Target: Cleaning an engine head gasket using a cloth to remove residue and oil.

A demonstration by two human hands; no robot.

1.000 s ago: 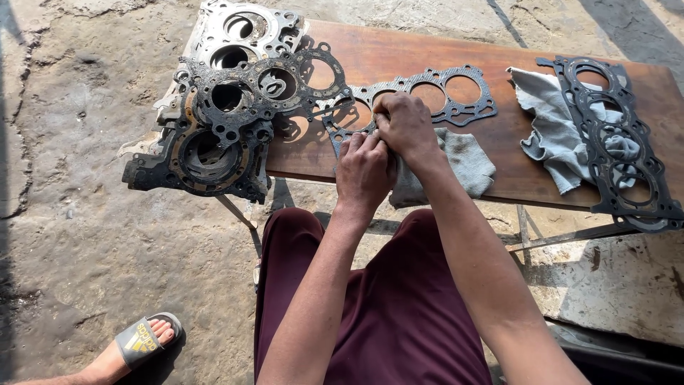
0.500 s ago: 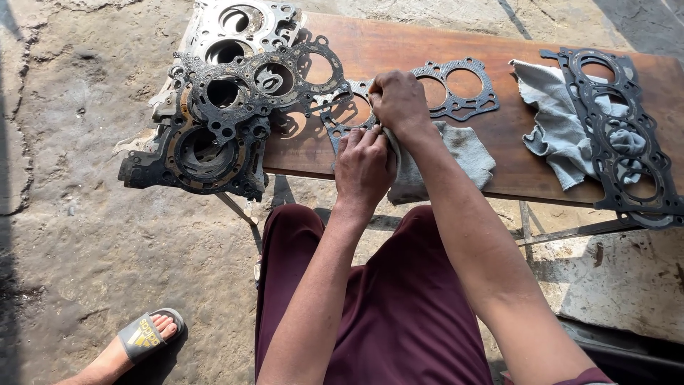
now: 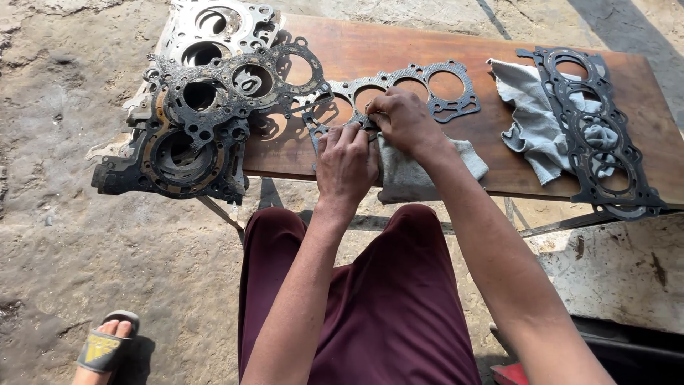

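A sandalled foot (image 3: 105,348) is seen at the lower left, resting on rough concrete ground (image 3: 57,235). Above it, at the left end of a long wooden bench (image 3: 499,50), a pile of worn, dark metal gaskets (image 3: 192,121) is stacked, overhanging the bench edge, apparently set aside there within easy reach. Just right of the pile, a single flat gasket (image 3: 399,89) with a row of round holes is laid lengthwise on the bench, directly in front of the seated person, whose maroon trousers (image 3: 370,306) fill the lower middle of the view. The left hand (image 3: 345,164) is pressed down on the near left part of this gasket, fingers curled together over its edge, seemingly so that it is kept from sliding. The right hand (image 3: 405,121) is closed on the gasket's middle, fingertips pinched together at the rim of one hole; whether something small is held between them cannot be told. A grey rag (image 3: 420,171) is spread under the right wrist, draped over the near edge of the bench, likely kept close for wiping. Further right, a second grey rag (image 3: 534,121) is lying crumpled on the wood, and another dark gasket (image 3: 598,135) is laid partly over it, reaching past the bench's near edge at the far right.
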